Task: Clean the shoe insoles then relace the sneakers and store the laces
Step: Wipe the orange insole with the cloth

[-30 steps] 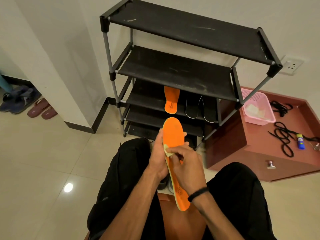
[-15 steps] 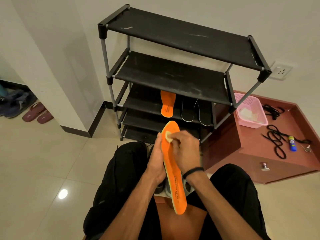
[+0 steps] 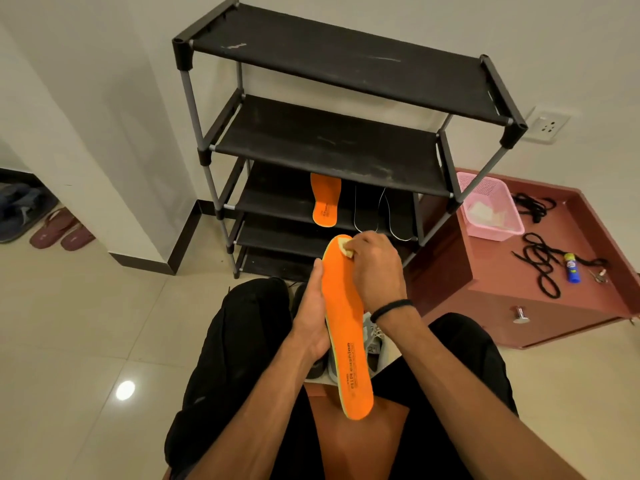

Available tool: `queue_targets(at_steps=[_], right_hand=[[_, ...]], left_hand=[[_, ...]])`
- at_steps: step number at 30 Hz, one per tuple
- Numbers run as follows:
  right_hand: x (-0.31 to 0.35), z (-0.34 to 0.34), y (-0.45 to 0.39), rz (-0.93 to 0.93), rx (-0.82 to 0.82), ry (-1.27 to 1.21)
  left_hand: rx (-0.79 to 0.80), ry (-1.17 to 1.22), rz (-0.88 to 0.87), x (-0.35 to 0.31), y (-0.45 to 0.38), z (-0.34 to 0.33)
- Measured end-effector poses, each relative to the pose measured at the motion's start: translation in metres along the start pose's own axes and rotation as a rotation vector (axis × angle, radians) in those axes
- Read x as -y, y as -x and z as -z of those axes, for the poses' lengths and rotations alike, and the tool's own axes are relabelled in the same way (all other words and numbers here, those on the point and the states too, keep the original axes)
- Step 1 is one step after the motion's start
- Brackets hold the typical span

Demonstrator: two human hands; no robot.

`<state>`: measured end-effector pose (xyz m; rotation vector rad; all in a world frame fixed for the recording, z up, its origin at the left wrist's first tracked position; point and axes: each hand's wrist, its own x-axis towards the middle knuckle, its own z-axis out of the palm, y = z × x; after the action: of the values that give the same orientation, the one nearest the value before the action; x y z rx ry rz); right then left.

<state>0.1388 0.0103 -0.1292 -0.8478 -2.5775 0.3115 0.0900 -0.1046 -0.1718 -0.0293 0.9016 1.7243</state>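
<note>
The orange insole [image 3: 346, 327] looks light and bendy. The left hand [image 3: 311, 320] clasps its edge at 9 o'clock; the right hand [image 3: 375, 268] pinches a cloth [image 3: 346, 249] at 12.

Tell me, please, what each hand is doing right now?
Left hand: holds the orange insole.
Right hand: pinches a pale wipe against it.

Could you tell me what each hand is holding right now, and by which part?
The left hand grips the orange insole along its left edge; the right hand pinches a pale wipe against its toe end.
</note>
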Motion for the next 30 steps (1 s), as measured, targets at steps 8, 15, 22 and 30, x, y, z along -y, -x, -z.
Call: queue_targets(at_steps=[8, 15, 22, 30], right_hand=[[0.014, 0.007, 0.078, -0.102, 0.152, -0.253], [0.02, 0.025, 0.123, -0.166, 0.193, -0.498], [0.04, 0.011, 0.056, -0.153, -0.043, -0.37], [0.05, 0.018, 0.086, -0.05, 0.118, -0.338]], left_hand=[[0.03, 0.133, 0.02, -0.005, -0.009, 0.01], [0.06, 0.256, 0.04, -0.01, -0.011, 0.006], [0.089, 0.249, 0.053, -0.003, 0.005, 0.001], [0.085, 0.26, 0.005, -0.012, -0.003, 0.015]])
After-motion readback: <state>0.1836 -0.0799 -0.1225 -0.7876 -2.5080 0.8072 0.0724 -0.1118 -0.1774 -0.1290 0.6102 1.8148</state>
